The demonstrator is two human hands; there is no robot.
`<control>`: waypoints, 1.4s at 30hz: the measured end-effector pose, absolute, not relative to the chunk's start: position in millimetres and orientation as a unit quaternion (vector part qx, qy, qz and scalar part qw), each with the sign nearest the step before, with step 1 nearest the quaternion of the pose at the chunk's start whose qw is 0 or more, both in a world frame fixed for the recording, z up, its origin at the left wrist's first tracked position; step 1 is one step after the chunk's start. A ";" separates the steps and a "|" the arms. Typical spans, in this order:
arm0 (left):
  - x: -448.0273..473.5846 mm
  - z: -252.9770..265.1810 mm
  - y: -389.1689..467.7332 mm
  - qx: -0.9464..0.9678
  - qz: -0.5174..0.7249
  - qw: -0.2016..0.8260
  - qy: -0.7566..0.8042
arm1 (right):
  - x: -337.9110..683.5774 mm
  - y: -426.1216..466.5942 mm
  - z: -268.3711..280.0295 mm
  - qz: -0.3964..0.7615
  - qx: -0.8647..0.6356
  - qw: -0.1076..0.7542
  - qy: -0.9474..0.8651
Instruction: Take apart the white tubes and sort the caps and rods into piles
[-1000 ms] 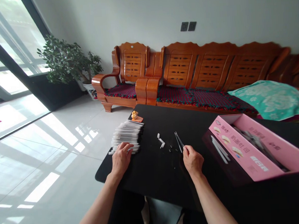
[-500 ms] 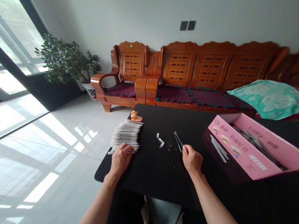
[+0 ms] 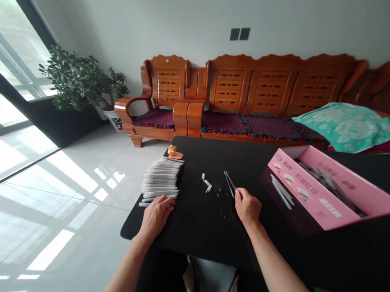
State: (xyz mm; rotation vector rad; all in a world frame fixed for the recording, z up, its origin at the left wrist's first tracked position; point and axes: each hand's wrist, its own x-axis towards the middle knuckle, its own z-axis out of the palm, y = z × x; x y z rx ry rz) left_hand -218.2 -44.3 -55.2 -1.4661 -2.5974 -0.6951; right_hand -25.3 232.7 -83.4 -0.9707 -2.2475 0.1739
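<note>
Under the curled fingers of my left hand (image 3: 157, 214) lies a slim white tube (image 3: 143, 204), its left end sticking out; the hand covers the rest. Just beyond is a row of white tubes (image 3: 160, 179) with dark right ends, side by side on the black table (image 3: 194, 226). My right hand (image 3: 248, 206) grips metal tweezers (image 3: 230, 183) near their rear end, tips pointing away and slightly apart. Nothing shows between the tips. Left of the tweezers are small white pieces (image 3: 207, 184) and several tiny black bits (image 3: 219, 190).
A pink open box (image 3: 318, 195) with dark contents stands at the right. White tubes (image 3: 281, 191) lie beside its left wall. A small orange figure (image 3: 172, 151) sits at the far left corner. A wooden sofa (image 3: 231, 85) stands behind the table.
My left hand has drawn slightly toward me, and the nearest tube now lies a little apart from the row. My right hand keeps its hold on the tweezers. The view has shifted slightly.
</note>
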 end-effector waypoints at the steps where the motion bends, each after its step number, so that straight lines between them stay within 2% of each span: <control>1: -216.8 -54.6 -44.4 -0.485 -0.225 0.033 -0.844 | -25.3 232.8 -83.8 0.067 -0.369 0.342 -0.861; 7: -209.9 -49.7 -34.5 -0.489 -0.206 0.008 -0.848 | -25.5 233.5 -86.7 0.079 -0.335 0.390 -0.854; 15: -205.5 -41.4 -26.4 -0.479 -0.185 0.002 -0.858 | -24.3 232.0 -88.6 0.076 -0.309 0.402 -0.859; 19: -199.7 -29.8 -20.8 -0.475 -0.208 0.000 -0.855 | -25.8 228.8 -85.8 0.112 -0.280 0.417 -0.857; 23: -194.8 -21.5 1.5 -0.495 -0.288 0.005 -0.820 | -30.2 217.6 -75.2 0.211 -0.232 0.401 -0.861; 27: -186.5 -24.2 40.0 -0.531 -0.393 -0.013 -0.751 | -35.0 201.8 -61.3 0.356 -0.185 0.319 -0.859; 30: -176.1 -31.2 69.3 -0.550 -0.451 -0.032 -0.702 | -37.2 195.2 -56.6 0.423 -0.167 0.284 -0.844; 36: -159.3 -47.0 98.3 -0.558 -0.523 -0.066 -0.641 | -38.1 198.8 -63.1 0.460 -0.175 0.282 -0.824; 42: -164.9 -59.7 96.1 -0.320 -0.656 -0.058 -0.681 | -37.6 198.4 -63.7 0.449 -0.194 0.321 -0.811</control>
